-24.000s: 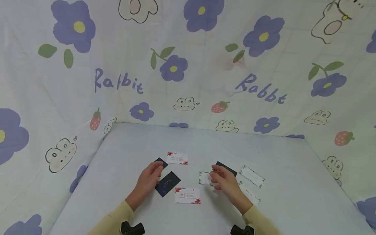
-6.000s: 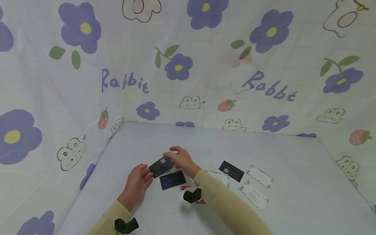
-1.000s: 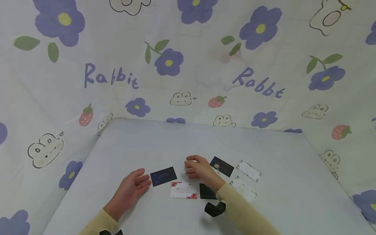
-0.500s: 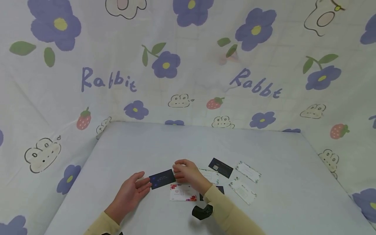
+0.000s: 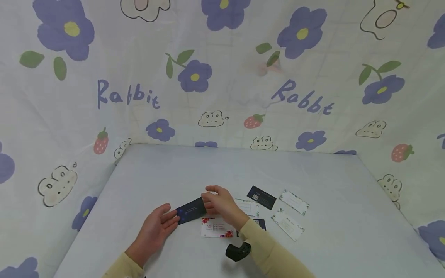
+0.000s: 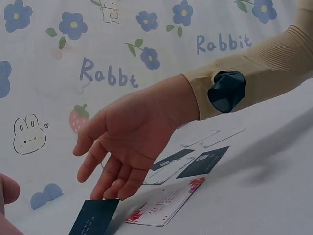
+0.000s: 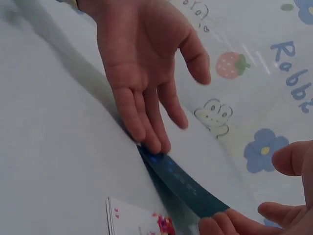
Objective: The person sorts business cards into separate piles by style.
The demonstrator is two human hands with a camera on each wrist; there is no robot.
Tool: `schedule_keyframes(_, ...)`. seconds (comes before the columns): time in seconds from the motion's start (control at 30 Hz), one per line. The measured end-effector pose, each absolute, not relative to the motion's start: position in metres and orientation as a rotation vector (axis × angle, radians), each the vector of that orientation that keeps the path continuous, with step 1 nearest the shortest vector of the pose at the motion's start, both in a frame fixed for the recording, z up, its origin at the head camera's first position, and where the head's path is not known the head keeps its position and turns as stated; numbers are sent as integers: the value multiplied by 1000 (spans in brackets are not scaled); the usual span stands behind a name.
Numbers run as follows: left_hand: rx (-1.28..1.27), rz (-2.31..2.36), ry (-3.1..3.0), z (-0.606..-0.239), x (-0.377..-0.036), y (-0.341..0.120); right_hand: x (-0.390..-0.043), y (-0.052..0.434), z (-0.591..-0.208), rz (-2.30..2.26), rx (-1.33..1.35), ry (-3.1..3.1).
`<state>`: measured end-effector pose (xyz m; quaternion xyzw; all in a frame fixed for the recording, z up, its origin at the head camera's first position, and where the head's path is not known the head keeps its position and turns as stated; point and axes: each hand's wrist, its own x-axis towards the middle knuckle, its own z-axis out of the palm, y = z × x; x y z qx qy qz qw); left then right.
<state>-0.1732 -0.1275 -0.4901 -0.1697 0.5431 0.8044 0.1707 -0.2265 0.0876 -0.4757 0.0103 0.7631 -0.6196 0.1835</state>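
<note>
A person in tan sleeves works over a pale table [image 5: 313, 181] with business cards scattered on it, against a backdrop of cloth printed with purple flowers, strawberries, rabbits and the word "Rabbit".

The dark blue card [image 5: 190, 211] is the landmark. It sits near the middle of the table's near half, with its long axis running left to right, the right end tilted slightly away from the person. In the right wrist view it appears lifted off the surface at an angle rather than lying flat.

The right hand [image 5: 219, 204] reaches across to the card's right end, where its fingertips [image 7: 222, 226] close on the edge in a light pinch, thumb raised above. The left hand [image 5: 154, 229] lies at the card's left end, palm turned up and inward, fingers straight and slightly spread; its fingertips [image 7: 154, 142] touch the card's left edge without curling round it. So the card spans the gap between the two hands, each at one short end, with the right hand doing the holding.

Just nearer the person than the dark blue card lies a white card with red flowers [image 5: 216, 227]. To its right, partly under the right forearm, is another dark card [image 5: 259, 224]. Further right lie a pale card [image 5: 247, 206], a black card with a white code [image 5: 261, 197], and two white cards with green-trimmed corners [image 5: 294, 202].
</note>
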Motion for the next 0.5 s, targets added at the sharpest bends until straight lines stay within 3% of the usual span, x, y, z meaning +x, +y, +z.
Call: schedule_keyframes(0.5,-495,2275,1618,-489,-176,-125,-224,74,-480,-1690,-64,2227)
